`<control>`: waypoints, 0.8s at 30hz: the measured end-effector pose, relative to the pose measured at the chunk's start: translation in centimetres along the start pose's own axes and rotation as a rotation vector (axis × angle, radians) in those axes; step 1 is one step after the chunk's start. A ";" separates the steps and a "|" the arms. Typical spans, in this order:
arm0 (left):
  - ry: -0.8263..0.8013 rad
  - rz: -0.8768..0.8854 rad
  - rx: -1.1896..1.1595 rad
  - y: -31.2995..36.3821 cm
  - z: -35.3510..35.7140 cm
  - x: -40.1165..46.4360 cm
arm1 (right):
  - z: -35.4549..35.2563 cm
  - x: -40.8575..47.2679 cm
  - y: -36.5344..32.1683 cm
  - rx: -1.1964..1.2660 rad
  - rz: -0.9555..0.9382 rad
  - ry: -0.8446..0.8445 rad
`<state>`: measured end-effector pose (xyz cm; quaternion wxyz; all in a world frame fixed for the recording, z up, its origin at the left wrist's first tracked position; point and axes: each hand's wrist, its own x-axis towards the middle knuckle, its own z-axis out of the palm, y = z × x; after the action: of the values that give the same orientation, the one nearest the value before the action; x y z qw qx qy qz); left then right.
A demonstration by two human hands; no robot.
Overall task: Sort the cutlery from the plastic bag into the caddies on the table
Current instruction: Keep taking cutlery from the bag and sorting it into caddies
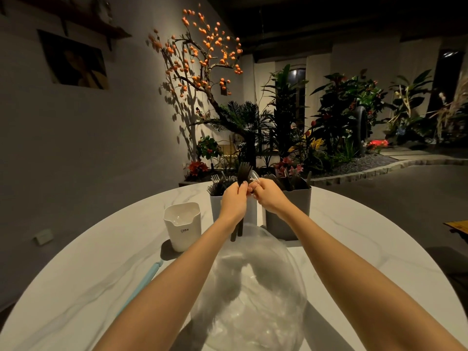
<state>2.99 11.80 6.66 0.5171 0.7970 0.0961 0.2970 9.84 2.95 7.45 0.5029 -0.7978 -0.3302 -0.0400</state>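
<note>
Gripping black forks point(243, 173) in left hand point(234, 198), right hand point(268, 197) pinching clear utensil point(254, 176) w/ fingertips.

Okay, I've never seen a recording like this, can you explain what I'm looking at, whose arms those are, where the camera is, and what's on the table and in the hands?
There is no machine here. The one picture comes from a camera worn on a person's head, looking forward and down, so the two bare arms reaching in are the wearer's own.

They work over a round white marble-look table. Nearest the camera lies a clear plastic bag. Beyond it stand three caddies: a white caddy on the left, a pale caddy in the middle holding forks, and a grey caddy on the right holding dark cutlery. A light blue stick-like item lies on the left; I cannot tell what it is.

The left hand grips a bunch of black forks. The right hand pinches a clear plastic utensil beside them, whose type is unclear.
</note>
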 end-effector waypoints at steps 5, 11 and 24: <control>0.110 -0.007 -0.078 0.4 -2.0 -0.1 | 1.1 0.0 -0.5 -0.014 0.071 0.015; 0.308 0.051 -0.237 1.0 -3.7 0.0 | 1.2 -0.2 -1.0 -0.024 0.084 0.102; 0.444 0.055 -0.414 1.8 -3.5 1.2 | 1.3 -0.6 -0.9 -0.130 -0.076 -0.099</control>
<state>1.69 14.27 9.67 0.6267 0.5924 0.1227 0.4912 8.51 4.02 7.30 0.4313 -0.8167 -0.3812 -0.0409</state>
